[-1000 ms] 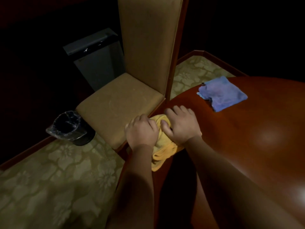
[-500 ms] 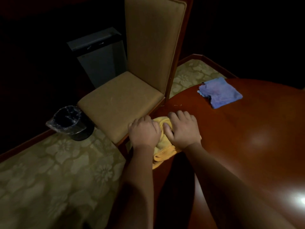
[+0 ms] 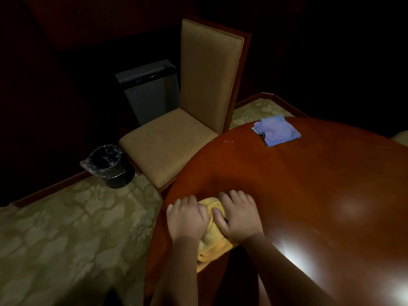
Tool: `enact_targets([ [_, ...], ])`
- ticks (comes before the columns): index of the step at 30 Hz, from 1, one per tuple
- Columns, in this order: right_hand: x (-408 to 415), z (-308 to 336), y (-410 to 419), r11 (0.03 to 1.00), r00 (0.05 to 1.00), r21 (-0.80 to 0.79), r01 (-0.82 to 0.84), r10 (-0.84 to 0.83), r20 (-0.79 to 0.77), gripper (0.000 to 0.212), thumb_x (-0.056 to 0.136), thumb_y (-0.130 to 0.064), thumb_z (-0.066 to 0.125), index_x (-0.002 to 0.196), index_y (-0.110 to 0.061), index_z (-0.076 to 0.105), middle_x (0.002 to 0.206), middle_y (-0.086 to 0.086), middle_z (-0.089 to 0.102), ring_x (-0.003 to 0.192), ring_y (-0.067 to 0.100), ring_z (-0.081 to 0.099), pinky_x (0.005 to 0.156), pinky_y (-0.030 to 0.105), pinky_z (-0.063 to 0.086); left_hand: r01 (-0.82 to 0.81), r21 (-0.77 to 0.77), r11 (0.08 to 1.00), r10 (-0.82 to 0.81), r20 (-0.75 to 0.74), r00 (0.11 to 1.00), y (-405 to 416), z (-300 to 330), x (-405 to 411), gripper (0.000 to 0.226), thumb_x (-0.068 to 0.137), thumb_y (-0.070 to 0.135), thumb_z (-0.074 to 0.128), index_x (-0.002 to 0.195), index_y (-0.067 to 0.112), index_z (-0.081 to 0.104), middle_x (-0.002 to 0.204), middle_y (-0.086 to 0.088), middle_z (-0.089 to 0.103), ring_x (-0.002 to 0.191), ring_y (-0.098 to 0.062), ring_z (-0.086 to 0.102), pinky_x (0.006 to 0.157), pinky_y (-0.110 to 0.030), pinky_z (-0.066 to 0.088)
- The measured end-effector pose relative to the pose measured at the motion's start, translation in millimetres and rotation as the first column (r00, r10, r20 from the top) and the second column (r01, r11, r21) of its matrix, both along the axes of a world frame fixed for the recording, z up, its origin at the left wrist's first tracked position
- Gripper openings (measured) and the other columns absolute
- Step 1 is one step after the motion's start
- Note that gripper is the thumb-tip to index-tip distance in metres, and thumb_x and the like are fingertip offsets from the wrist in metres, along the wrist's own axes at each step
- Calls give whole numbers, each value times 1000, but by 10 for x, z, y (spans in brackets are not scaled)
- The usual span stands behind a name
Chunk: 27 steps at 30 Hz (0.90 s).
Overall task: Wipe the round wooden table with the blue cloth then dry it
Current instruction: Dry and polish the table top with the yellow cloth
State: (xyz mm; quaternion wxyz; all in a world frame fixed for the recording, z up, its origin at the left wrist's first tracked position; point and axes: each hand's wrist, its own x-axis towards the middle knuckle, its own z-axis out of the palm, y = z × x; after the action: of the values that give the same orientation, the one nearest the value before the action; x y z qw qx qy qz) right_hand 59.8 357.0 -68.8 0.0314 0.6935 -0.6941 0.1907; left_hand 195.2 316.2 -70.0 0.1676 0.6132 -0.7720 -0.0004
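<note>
Both my hands press flat on a crumpled yellow cloth (image 3: 213, 237) at the near left edge of the round glossy reddish-brown wooden table (image 3: 309, 195). My left hand (image 3: 187, 217) sits on the cloth's left part, fingers bent down over the table rim, holding cloth against the edge. My right hand (image 3: 237, 215) lies just beside it, fingers spread and mostly straight on top, thumb tucked into the folds. Tail of yellow cloth hangs off the rim below my wrists. Folded blue cloth (image 3: 276, 133) lies alone near the table's far left edge, well apart from my hands. Tan upholstered high-back chair (image 3: 189, 129) stands against the table's left edge; black bin with clear liner (image 3: 109, 165) on patterned carpet beside it, grey box (image 3: 150, 91) behind the chair
</note>
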Motion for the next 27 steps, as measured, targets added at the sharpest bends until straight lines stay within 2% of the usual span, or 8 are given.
enact_targets([
  [5, -102, -45, -234, 1000, 1000, -13, -6, 6, -9, 40, 87, -48, 42, 95, -16, 64, 78, 0, 54, 70, 22, 50, 64, 33, 26, 25, -29, 999, -26, -24, 999, -249, -52, -84, 31, 75, 24, 35, 52, 12, 52, 48, -3, 50, 45, -22, 48, 51, -32, 39],
  [17, -656, -94, -1341, 982, 985, -89, 167, -170, -25, 36, 83, -44, 44, 85, -13, 63, 73, 6, 54, 69, 28, 52, 60, 34, 35, 114, -31, 993, -116, -84, 990, -1515, -57, -764, 36, 76, 26, 32, 55, 9, 56, 52, -7, 57, 48, -25, 53, 55, -28, 38],
  [19, -736, -103, -1493, 981, 984, -92, 172, -176, -36, 36, 83, -43, 44, 86, -13, 63, 74, 7, 55, 70, 28, 53, 60, 34, 35, 123, -20, 992, -124, -79, 989, -1656, -38, -840, 39, 78, 27, 31, 59, 9, 60, 57, -7, 60, 53, -26, 56, 58, -29, 36],
  [23, -906, -139, -1827, 983, 985, -92, 156, -162, -63, 39, 85, -44, 42, 88, -12, 64, 76, 7, 56, 72, 29, 53, 62, 34, 34, 107, 37, 994, -106, -39, 994, -1930, -43, -975, 38, 87, 25, 33, 81, 8, 66, 79, -8, 66, 73, -25, 59, 69, -32, 37],
  [27, -1064, -153, -2156, 986, 988, -91, 138, -143, -55, 44, 89, -46, 39, 91, -10, 65, 78, 9, 57, 73, 30, 53, 63, 37, 36, 101, 37, 994, -100, -37, 994, -2230, -54, -1128, 46, 86, 28, 25, 86, 9, 66, 84, -9, 66, 77, -24, 58, 69, -32, 37],
])
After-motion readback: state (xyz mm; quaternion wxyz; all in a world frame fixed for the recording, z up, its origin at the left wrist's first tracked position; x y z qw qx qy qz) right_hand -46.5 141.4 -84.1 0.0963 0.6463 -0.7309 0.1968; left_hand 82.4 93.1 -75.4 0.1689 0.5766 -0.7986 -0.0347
